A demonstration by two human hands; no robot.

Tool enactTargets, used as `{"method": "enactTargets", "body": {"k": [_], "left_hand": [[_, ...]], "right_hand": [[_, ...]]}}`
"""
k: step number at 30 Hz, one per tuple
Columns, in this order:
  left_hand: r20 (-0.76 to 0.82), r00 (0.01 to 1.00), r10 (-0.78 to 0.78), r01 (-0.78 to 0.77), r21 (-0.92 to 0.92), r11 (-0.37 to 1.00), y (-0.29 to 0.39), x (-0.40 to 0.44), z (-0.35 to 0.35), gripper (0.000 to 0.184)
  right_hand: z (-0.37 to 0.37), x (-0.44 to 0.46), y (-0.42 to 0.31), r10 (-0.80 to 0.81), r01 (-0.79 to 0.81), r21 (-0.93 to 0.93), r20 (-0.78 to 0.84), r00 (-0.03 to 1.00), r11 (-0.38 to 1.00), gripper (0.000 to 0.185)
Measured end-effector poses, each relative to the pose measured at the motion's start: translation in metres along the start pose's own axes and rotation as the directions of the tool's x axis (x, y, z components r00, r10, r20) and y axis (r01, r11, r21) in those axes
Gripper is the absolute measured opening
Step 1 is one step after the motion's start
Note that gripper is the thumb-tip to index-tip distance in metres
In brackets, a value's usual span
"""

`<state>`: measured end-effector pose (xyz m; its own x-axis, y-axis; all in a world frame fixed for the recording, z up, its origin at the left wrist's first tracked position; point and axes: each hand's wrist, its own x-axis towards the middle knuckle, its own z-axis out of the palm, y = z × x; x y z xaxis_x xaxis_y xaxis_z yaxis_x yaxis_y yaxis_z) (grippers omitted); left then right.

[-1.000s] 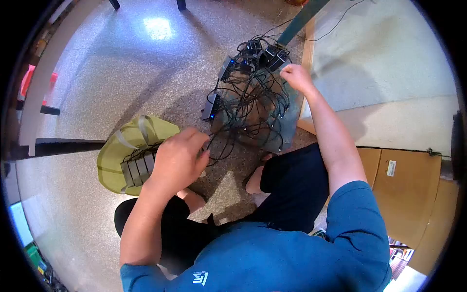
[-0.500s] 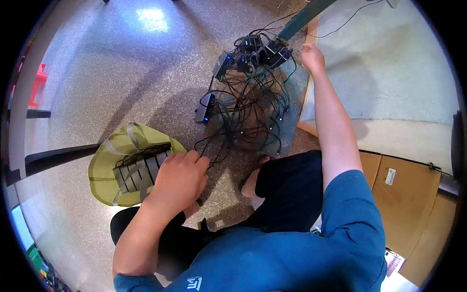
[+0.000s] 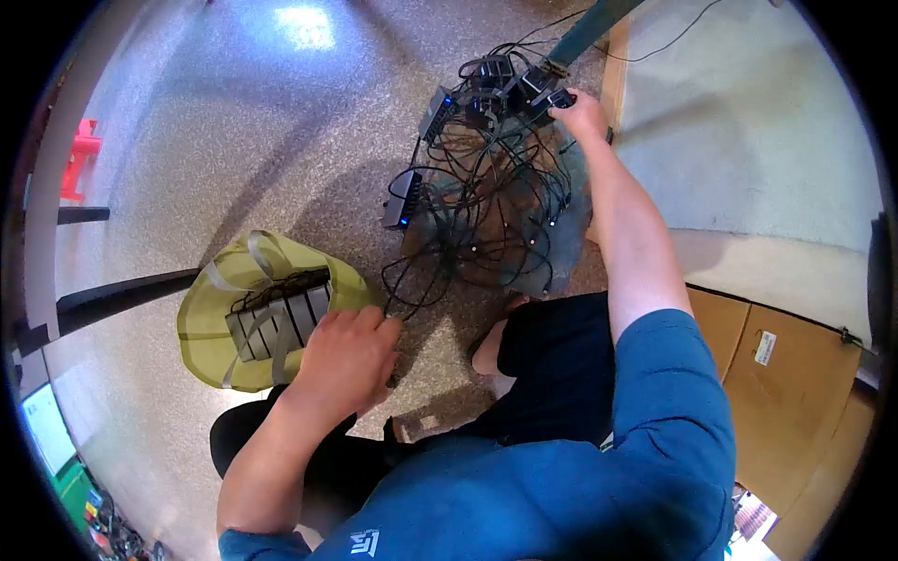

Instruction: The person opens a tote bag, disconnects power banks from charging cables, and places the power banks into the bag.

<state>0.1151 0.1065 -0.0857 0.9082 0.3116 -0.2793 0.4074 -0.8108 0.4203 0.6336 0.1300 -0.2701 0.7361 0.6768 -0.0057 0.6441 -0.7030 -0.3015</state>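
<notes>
Over the right rim of a yellow-green bag [image 3: 201, 346], my left hand [image 3: 348, 353] is closed, fingers curled downward. A thin black cable [image 3: 387, 301] from the tangle runs to its fingertips; the grip itself is mostly hidden. Several grey box-shaped units [image 3: 281, 323] stand in a row inside the bag, black cords behind them. My right hand [image 3: 585, 114] is stretched far forward, with thumb and fingers around a small black block [image 3: 561, 99] beside the green post. Between my hands a tangle of black cables [image 3: 486, 187] spreads across the floor.
Two black hubs with blue lights, one upper [image 3: 437, 114] and one lower [image 3: 403, 199], lie left of the tangle. A green post [image 3: 589, 33] rises behind it. Flattened cardboard [image 3: 790, 374] lies on the right. A pale board [image 3: 730, 140] borders the right side. A red stool [image 3: 82, 159] stands far left.
My right hand has moved left from beside the pale board onto the small black block and closed around it. My left hand stays near the bag. The view has shifted slightly.
</notes>
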Motion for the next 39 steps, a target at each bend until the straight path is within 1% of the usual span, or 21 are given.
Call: {"method": "enactTargets", "body": {"k": [2,5,6,8,9,10,14,16,18,19,20,21,23,24,27,28,31,34,36,37,39], "left_hand": [[0.005,1.000,0.014,-0.014,-0.005,1.000,0.001,-0.001,0.004,0.020],[0.021,0.999,0.040,-0.040,0.011,0.999,0.004,-0.003,0.012,0.022],[0.047,0.998,0.041,-0.042,0.011,0.999,0.008,-0.003,0.012,0.025],[0.099,0.994,0.042,-0.044,0.014,0.999,0.014,-0.002,0.010,0.034],[0.083,0.995,0.052,-0.049,-0.036,0.998,0.016,0.000,0.011,0.036],[0.067,0.996,0.057,-0.051,-0.083,0.995,0.017,0.003,0.014,0.038],[-0.056,0.997,0.050,-0.062,-0.230,0.971,0.024,0.017,0.037,0.055],[-0.148,0.989,-0.008,-0.041,-0.330,0.943,0.029,0.033,0.057,0.073],[-0.142,0.984,-0.110,0.027,-0.491,0.871,0.043,0.046,0.057,0.077],[-0.105,0.987,-0.125,0.027,-0.652,0.758,0.046,0.053,0.060,0.078],[-0.070,0.989,-0.131,0.026,-0.787,0.616,0.048,0.059,0.064,0.080],[-0.039,0.991,-0.127,0.023,-0.892,0.451,0.050,0.062,0.069,0.081],[-0.040,0.960,-0.279,0.062,-0.936,0.347,0.057,0.063,0.071,0.076],[-0.030,0.937,-0.349,0.077,-0.954,0.289,0.059,0.064,0.072,0.073],[-0.010,0.938,-0.345,0.043,-0.988,0.145,0.050,0.061,0.083,0.066],[-0.007,0.938,-0.347,0.031,-0.994,0.104,0.055,0.053,0.072,0.064],[-0.052,0.924,-0.378,-0.003,-0.992,0.129,0.052,0.052,0.080,0.066],[-0.051,0.929,-0.368,0.032,-0.975,0.218,0.050,0.049,0.082,0.074],[-0.079,0.920,-0.384,0.056,-0.943,0.328,0.051,0.047,0.082,0.079],[-0.094,0.916,-0.391,0.068,-0.922,0.381,0.052,0.046,0.081,0.082],[-0.047,0.904,-0.425,0.152,-0.894,0.421,0.052,0.045,0.078,0.084]], "right_hand": [[-0.022,-0.013,-0.001,-0.086,0.086,-0.002,0.057,0.995,0.996,0.059],[-0.084,-0.028,-0.012,-0.262,0.291,-0.035,0.345,0.901,0.956,0.054],[-0.077,-0.018,0.009,-0.269,0.215,0.165,0.466,0.843,0.962,0.053],[-0.109,-0.050,-0.003,-0.353,0.185,0.337,0.554,0.754,0.923,0.055],[-0.125,-0.069,-0.014,-0.403,0.161,0.420,0.586,0.703,0.893,0.056],[-0.134,-0.085,-0.024,-0.379,0.141,0.396,0.625,0.682,0.907,0.057],[-0.139,-0.142,-0.053,-0.440,-0.046,0.523,0.757,0.483,0.851,0.060],[-0.137,-0.166,-0.074,-0.474,-0.185,0.561,0.802,0.363,0.807,0.064],[-0.130,-0.183,-0.088,-0.511,-0.242,0.570,0.818,0.265,0.785,0.063],[-0.127,-0.190,-0.093,-0.529,-0.272,0.570,0.821,0.215,0.775,0.063],[-0.124,-0.197,-0.096,-0.530,-0.259,0.573,0.818,0.222,0.777,0.062],[-0.124,-0.204,-0.097,-0.540,-0.291,0.590,0.807,0.238,0.753,0.061],[-0.127,-0.225,-0.103,-0.551,-0.357,0.615,0.788,0.273,0.703,0.060],[-0.125,-0.235,-0.105,-0.573,-0.385,0.665,0.747,0.338,0.640,0.055],[-0.126,-0.259,-0.108,-0.577,-0.444,0.714,0.699,0.422,0.541,0.050],[-0.126,-0.264,-0.108,-0.588,-0.428,0.729,0.684,0.432,0.534,0.042],[-0.122,-0.271,-0.109,-0.543,-0.493,0.714,0.699,0.466,0.496,0.039],[-0.117,-0.274,-0.112,-0.488,-0.426,0.724,0.684,0.542,0.542,0.034],[-0.120,-0.274,-0.117,-0.437,-0.403,0.724,0.671,0.599,0.560,0.033],[-0.118,-0.273,-0.117,-0.424,-0.373,0.711,0.673,0.606,0.596,0.032],[-0.114,-0.268,-0.118,-0.398,-0.311,0.680,0.673,0.623,0.664,0.031]]}}
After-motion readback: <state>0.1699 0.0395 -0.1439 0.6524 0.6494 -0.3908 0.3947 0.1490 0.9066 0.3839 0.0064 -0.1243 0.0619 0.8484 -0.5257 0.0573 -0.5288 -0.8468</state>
